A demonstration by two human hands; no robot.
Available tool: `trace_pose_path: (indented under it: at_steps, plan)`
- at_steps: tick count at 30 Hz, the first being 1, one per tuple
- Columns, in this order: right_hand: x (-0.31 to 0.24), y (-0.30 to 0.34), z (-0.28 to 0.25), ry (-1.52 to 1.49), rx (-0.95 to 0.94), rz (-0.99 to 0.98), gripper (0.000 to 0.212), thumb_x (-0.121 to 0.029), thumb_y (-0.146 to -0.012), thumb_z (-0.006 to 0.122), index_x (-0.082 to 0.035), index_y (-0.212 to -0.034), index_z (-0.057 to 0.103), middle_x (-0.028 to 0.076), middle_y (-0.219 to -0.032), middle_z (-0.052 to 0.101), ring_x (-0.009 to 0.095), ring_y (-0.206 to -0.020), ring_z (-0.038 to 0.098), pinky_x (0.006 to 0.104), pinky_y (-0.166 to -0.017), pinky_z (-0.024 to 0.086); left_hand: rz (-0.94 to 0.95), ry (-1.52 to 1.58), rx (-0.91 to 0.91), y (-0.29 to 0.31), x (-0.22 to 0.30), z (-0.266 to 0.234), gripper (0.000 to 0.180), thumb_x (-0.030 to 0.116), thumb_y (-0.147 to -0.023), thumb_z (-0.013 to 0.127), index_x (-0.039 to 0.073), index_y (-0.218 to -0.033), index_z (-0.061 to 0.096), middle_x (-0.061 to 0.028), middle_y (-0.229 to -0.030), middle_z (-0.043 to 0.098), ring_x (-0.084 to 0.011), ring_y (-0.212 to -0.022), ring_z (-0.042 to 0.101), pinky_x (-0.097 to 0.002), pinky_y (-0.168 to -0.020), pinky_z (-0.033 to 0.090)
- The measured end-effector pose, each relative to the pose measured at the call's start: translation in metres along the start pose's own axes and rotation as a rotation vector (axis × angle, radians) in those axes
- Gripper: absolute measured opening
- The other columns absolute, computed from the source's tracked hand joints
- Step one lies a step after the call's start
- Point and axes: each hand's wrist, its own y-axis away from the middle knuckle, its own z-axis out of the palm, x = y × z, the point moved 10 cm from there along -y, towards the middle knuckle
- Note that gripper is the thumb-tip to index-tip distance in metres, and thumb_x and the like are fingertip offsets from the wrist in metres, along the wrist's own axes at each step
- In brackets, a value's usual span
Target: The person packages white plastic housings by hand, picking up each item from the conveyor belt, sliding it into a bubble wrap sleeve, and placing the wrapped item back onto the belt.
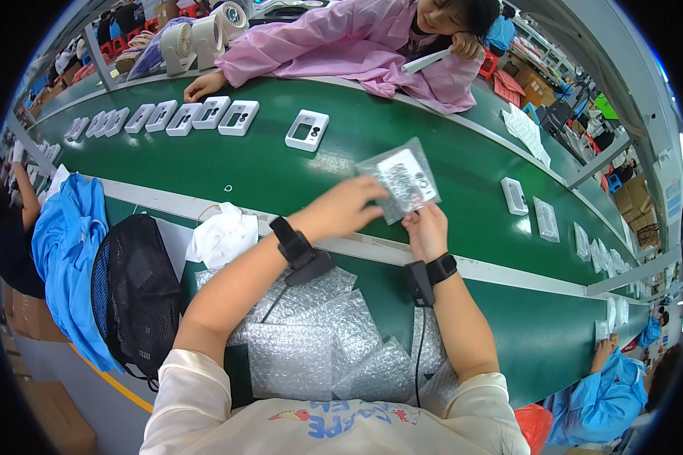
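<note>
Just right of centre: white device in clear pouch; right hand pinches its lower edge, presumably steadying; left hand half-open, grip unclear; bubble pouches, lower centre, likely for reach.

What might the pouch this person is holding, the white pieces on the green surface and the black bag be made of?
Held pouch: likely clear plastic film; a white item shows through it, though blur hides whether it's bubbled.
White pieces: probably hard moulded plastic, smooth with rounded corners.
Black bag: seemingly synthetic fabric, partly mesh, since tiny holes show.
</note>
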Motion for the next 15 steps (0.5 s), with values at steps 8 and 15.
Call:
trace_pose_path:
  at_steps: [8,15]
  plan:
    - [-0.019,-0.006,-0.049,-0.15,0.357,-0.137,0.023,-0.014,-0.086,0.056,0.003,-0.101,0.049,0.01,-0.094,0.055,0.017,-0.08,0.059,0.0258,-0.07,0.05,-0.719,0.605,0.398,0.043,-0.127,-0.094,0.028,0.015,-0.081,0.054,0.005,-0.107,0.057,-0.0041,-0.102,0.057,-0.0132,-0.089,0.054,-0.0265,-0.077,0.041]
    - [-0.02,-0.01,-0.058,-0.162,0.333,-0.201,0.03,-0.011,-0.086,0.053,0.005,-0.109,0.044,0.011,-0.103,0.053,0.021,-0.095,0.056,0.0271,-0.08,0.047,-0.797,0.872,0.669,0.089,-0.178,-0.135,0.029,0.013,-0.083,0.052,0.007,-0.111,0.053,-0.0014,-0.098,0.056,-0.012,-0.088,0.052,-0.025,-0.075,0.04]
